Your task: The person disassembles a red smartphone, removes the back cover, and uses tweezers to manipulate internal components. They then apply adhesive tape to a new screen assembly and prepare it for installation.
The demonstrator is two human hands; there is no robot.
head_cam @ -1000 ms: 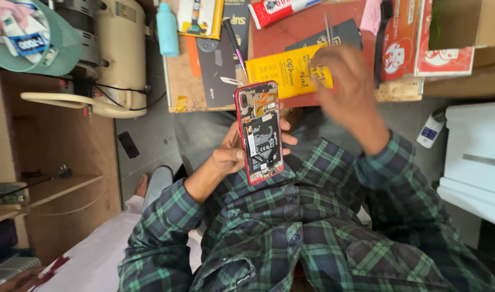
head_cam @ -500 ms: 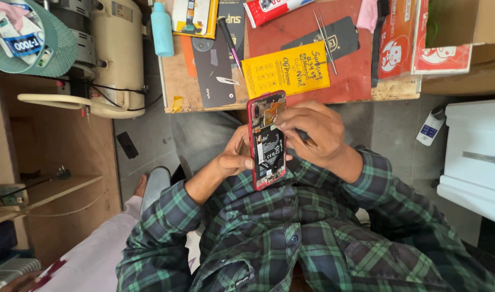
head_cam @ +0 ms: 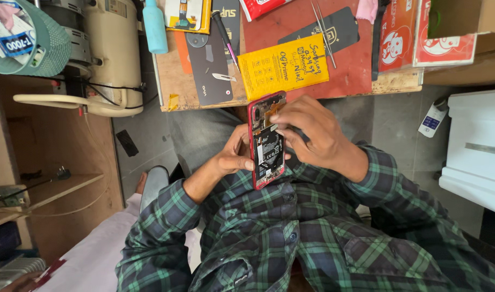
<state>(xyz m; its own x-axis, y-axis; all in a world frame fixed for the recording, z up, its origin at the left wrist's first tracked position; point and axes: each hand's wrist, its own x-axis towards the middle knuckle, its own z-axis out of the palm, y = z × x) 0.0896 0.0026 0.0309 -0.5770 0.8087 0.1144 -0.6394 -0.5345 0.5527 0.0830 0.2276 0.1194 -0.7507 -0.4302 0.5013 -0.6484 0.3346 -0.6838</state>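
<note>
Two hands (head_cam: pixel 274 146), one opened phone (head_cam: pixel 267 141)

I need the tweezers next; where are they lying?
In the head view, the tweezers lie at upper right of centre on the red mat, across a black card, just above the yellow packet.

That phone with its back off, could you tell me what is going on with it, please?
A person in a green plaid shirt holds an opened red phone upright over their lap. The left hand supports it from the side, and the right hand has its fingertips on the exposed insides near the top. A yellow packet, tweezers and a screwdriver lie on the bench.
</note>
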